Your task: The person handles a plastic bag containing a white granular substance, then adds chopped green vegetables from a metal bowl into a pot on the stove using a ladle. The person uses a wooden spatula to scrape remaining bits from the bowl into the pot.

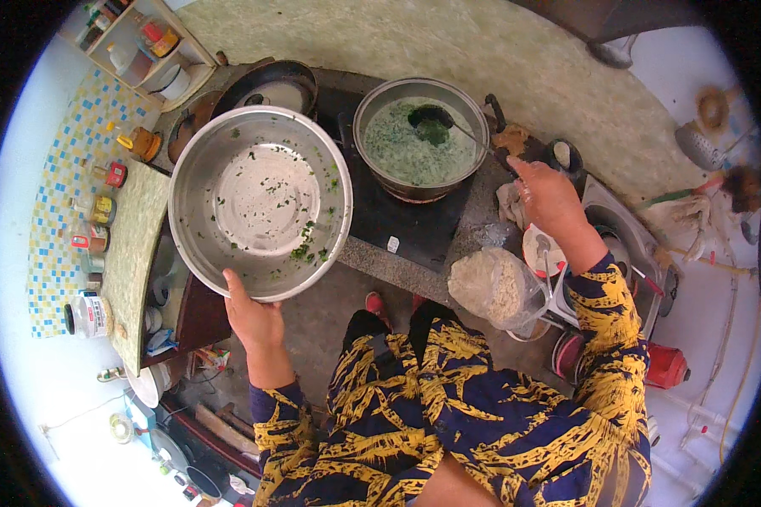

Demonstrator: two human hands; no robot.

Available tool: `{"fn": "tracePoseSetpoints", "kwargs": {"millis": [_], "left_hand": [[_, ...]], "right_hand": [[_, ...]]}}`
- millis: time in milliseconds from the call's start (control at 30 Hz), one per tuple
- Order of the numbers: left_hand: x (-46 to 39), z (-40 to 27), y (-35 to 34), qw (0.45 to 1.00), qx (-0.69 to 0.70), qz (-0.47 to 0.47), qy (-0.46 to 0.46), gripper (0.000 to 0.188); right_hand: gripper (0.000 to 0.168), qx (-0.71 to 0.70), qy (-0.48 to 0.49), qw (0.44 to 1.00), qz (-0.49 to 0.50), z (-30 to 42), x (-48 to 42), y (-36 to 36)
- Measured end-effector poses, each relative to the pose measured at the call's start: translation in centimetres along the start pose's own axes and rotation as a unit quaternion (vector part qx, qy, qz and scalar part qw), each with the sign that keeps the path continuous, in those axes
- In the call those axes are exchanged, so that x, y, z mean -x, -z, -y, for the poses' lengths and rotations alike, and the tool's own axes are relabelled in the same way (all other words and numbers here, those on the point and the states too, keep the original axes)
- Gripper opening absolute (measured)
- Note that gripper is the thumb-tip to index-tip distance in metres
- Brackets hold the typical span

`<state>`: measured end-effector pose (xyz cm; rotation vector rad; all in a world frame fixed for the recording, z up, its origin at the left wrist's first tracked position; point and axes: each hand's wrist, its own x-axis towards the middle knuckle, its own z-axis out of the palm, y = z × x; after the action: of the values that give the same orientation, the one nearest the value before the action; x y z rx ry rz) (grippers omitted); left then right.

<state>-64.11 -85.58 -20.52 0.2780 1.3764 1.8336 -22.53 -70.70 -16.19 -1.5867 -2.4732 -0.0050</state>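
My left hand point(253, 317) grips the near rim of a wide stainless steel basin point(263, 203), tilted towards me. Bits of chopped green leaves point(303, 250) cling to its inside, thickest near the lower right. In my right hand point(545, 196) is the dark handle of a ladle point(431, 120). The ladle's bowl rests in a metal pot point(358, 136), holding some of the pot's green leafy liquid point(412, 155). That pot stands on the stove's dark top, to the right of the basin.
Behind the basin sits a dark wok point(307, 76). A plastic bag of pale flour or meal point(494, 288) is at the counter's front edge, near a metal sink point(650, 253). Bottles and jars point(101, 209) line the left side shelf point(136, 253). A grey cloth point(510, 203) lies below my right hand.
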Motion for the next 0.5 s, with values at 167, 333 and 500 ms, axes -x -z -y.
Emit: {"fn": "tracePoseSetpoints", "kwargs": {"millis": [167, 333, 500], "left_hand": [[-0.5, 0.1, -1.4, 0.998, -0.013, 0.056, -0.027, 0.043], [-0.5, -0.5, -3.9, 0.998, -0.018, 0.04, -0.041, 0.038], [-1.4, -0.6, -5.4, 0.994, -0.058, 0.078, -0.05, 0.039]], "right_hand": [[0.045, 0.094, 0.079, 0.992, 0.012, 1.2, 0.2, -0.6], [0.042, 0.111, 0.098, 0.989, 0.001, 2.8, 0.6, -0.2], [0.036, 0.065, 0.081, 0.993, -0.05, 3.5, 0.5, -0.1]]}}
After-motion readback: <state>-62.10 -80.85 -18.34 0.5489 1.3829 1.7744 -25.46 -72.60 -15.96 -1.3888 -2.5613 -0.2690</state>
